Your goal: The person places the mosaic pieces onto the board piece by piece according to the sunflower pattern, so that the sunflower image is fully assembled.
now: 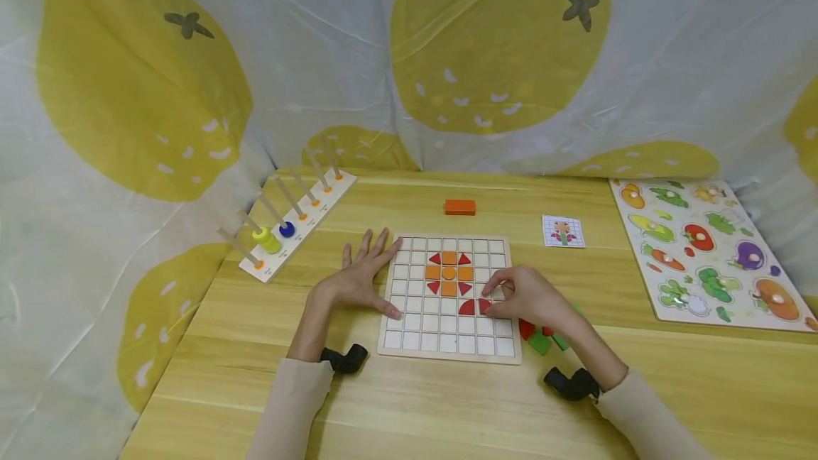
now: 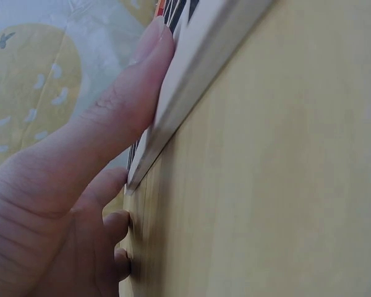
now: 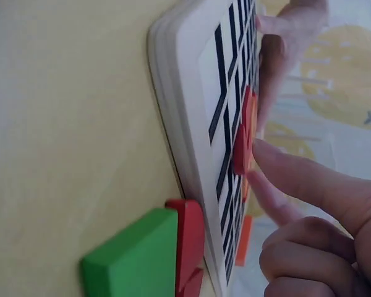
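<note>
A white grid board [image 1: 412, 339] lies on the table, bearing a flower-like pattern of orange blocks [image 1: 449, 258] and red triangles [image 1: 464, 259]. Spread fingers of my left hand [image 1: 354, 279] rest along the board's left edge, the thumb lying on its rim in the left wrist view. On the board's right side my right hand [image 1: 530, 295] pinches a red quarter-circle block [image 3: 240, 151] between thumb and index finger, low against the grid. Just left of it sits another red quarter-circle block [image 1: 468, 307]. The right hand's other fingers are curled in.
Green blocks [image 1: 540, 343] and red blocks [image 1: 527, 329] lie beside the board's right edge, partly under my right forearm. Behind the board are an orange block [image 1: 460, 207] and a pattern card [image 1: 564, 231]. A peg rack [image 1: 275, 267] stands left; a vegetable puzzle board [image 1: 686, 289] lies right.
</note>
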Demonstrator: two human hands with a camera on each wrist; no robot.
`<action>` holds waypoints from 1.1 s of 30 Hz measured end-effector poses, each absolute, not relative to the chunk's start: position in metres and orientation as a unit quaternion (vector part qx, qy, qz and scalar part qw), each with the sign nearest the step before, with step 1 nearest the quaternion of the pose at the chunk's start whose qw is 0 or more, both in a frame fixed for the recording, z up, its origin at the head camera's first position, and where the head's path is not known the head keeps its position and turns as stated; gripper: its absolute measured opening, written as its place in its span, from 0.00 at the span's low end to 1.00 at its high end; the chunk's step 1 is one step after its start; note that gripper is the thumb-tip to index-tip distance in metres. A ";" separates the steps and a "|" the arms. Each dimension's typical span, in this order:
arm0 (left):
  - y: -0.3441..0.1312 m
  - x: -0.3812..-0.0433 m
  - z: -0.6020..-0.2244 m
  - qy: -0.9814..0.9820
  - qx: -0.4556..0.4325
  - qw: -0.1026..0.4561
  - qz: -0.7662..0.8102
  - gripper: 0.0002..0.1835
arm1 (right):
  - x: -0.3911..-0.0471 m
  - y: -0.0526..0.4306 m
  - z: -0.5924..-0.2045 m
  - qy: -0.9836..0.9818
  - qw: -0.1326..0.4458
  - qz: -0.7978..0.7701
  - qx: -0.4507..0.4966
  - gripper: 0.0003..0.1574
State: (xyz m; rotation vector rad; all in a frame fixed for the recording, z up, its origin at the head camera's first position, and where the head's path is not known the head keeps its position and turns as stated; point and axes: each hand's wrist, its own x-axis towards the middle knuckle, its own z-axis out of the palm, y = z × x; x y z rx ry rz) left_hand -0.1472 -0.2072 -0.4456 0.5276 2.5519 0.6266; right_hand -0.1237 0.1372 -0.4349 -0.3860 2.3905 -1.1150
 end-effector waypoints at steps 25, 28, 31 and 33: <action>-0.207 -0.148 -0.446 0.927 0.190 0.233 0.222 0.74 | -0.126 0.137 -0.443 0.860 0.227 -0.435 -0.143 0.10; -0.207 -0.149 -0.446 0.928 0.190 0.234 0.221 0.74 | -0.125 0.144 -0.441 0.855 0.228 -0.442 -0.148 0.11; -0.207 -0.149 -0.447 0.927 0.191 0.235 0.221 0.74 | -0.124 0.159 -0.437 0.850 0.227 -0.451 -0.149 0.12; -0.207 -0.149 -0.447 0.927 0.193 0.234 0.221 0.74 | -0.124 0.171 -0.434 0.852 0.221 -0.451 -0.149 0.12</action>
